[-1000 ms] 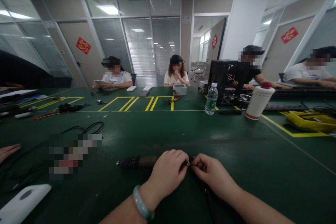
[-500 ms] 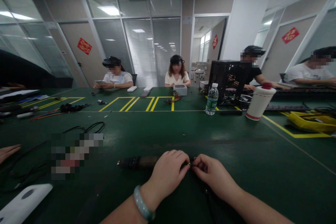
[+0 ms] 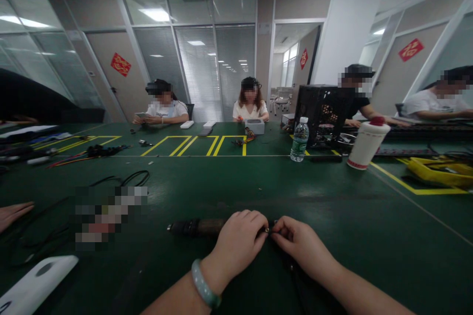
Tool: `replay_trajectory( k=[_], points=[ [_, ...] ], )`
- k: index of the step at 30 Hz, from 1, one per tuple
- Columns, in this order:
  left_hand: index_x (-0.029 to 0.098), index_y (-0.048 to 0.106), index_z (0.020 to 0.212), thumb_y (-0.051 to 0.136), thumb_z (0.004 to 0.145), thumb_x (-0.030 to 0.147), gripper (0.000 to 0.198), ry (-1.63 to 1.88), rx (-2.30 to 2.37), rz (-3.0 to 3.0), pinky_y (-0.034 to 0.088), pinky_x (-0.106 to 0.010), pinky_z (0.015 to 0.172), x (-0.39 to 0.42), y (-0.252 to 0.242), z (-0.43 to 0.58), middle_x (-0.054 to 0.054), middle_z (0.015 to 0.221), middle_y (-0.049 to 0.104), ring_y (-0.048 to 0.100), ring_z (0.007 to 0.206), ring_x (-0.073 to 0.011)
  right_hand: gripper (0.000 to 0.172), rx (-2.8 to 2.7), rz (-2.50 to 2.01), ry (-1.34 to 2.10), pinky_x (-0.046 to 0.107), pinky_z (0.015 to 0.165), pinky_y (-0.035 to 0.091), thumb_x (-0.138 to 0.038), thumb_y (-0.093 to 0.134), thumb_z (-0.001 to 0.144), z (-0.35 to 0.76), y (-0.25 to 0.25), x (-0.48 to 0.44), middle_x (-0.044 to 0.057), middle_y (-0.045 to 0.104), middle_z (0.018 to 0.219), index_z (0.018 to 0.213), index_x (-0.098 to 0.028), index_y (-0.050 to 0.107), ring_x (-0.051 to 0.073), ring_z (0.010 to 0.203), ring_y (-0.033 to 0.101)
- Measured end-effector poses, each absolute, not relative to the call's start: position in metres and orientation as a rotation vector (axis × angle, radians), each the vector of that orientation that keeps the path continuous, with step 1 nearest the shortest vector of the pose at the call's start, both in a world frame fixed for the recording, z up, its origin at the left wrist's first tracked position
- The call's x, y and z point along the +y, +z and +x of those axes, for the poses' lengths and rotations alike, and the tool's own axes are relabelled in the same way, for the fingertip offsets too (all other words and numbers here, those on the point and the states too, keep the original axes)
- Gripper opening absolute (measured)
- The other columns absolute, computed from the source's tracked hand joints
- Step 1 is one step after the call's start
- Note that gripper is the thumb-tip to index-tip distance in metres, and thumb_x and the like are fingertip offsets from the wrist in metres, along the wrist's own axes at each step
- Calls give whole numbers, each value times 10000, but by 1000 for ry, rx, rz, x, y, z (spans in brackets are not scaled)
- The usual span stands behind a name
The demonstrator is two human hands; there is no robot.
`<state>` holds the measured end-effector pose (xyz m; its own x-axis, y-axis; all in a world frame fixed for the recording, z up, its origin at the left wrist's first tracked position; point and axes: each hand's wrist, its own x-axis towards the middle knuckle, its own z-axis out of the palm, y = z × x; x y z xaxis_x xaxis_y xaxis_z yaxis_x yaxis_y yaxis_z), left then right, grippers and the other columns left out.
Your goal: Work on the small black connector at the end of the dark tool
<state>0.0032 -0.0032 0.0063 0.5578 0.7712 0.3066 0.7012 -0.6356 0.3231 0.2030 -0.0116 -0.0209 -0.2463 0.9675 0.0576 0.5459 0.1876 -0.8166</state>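
A dark, pen-like electric screwdriver (image 3: 209,227) lies on the green table (image 3: 207,187), its metal tip pointing left. My left hand (image 3: 240,236), with a pale green bangle at the wrist, is closed round its right end. A small brass-coloured metal piece (image 3: 266,230) shows at my left fingertips. Close beside it, my right hand (image 3: 295,234) pinches at the end of a black cable (image 3: 292,268), which hangs down toward the table's near edge. The fingers hide the exact contact between cable and screwdriver.
Another person's hand (image 3: 16,214) rests at the left edge, near loose black cables (image 3: 135,177). A white device (image 3: 39,285) lies at the lower left. Farther off stand a water bottle (image 3: 299,140), a white cup (image 3: 368,145), a black computer case (image 3: 318,113) and a yellow tray (image 3: 439,173).
The view has shifted slightly. Both hands keep nearly the same pose at the screwdriver's right end.
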Motion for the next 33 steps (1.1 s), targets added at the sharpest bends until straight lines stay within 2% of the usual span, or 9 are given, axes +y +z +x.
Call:
replay_trajectory(
  k=[15,17,22,27,29,31,33],
  points=[
    [228,550,921,603,842,143,128,645,1255,2655,387,-320,760,-4,7,2,18,933,592,533,894,-197,81,-1942,-1658,588,231,577,357,-275,638,878,183,-4,-17,-44,656,725,808,-242,660,150,670,605],
    [228,551,924,601,842,141,129,653,1238,2660,391,-322,766,-4,7,2,17,934,593,535,895,-198,80,-1982,-1641,480,243,638,381,-262,645,870,181,-2,-20,-24,648,790,796,-237,664,166,739,607],
    [225,558,942,583,852,143,124,658,1227,2680,399,-333,777,-4,6,1,4,944,601,544,902,-207,33,-2037,-1584,306,260,749,414,-194,629,860,178,2,-22,37,575,1122,838,-208,649,178,868,600],
    [233,567,992,589,851,144,168,667,1224,2674,424,-350,805,-5,6,-1,3,978,615,560,923,-212,62,-2100,-1587,406,252,676,399,-164,581,880,179,4,-14,7,609,851,837,-202,604,178,789,589],
    [242,566,1048,599,845,148,227,676,1221,2665,437,-362,835,-6,7,-1,2,1012,620,566,945,-213,68,-2097,-1596,404,248,658,389,-167,586,877,178,6,-12,10,605,841,815,-195,592,175,773,585],
    [252,543,1154,609,837,145,341,706,1199,2671,423,-387,930,-7,10,-1,-3,1088,619,564,1009,-214,58,-2102,-1595,406,244,653,389,-166,593,871,178,7,-11,14,606,852,819,-191,586,173,773,584],
    [263,492,1268,616,838,149,462,753,1153,2694,341,-418,1059,-9,13,-1,-6,1190,600,539,1106,-212,52,-2106,-1602,415,243,650,392,-175,599,870,181,9,-10,15,609,858,823,-191,585,172,771,585]
  ],
)
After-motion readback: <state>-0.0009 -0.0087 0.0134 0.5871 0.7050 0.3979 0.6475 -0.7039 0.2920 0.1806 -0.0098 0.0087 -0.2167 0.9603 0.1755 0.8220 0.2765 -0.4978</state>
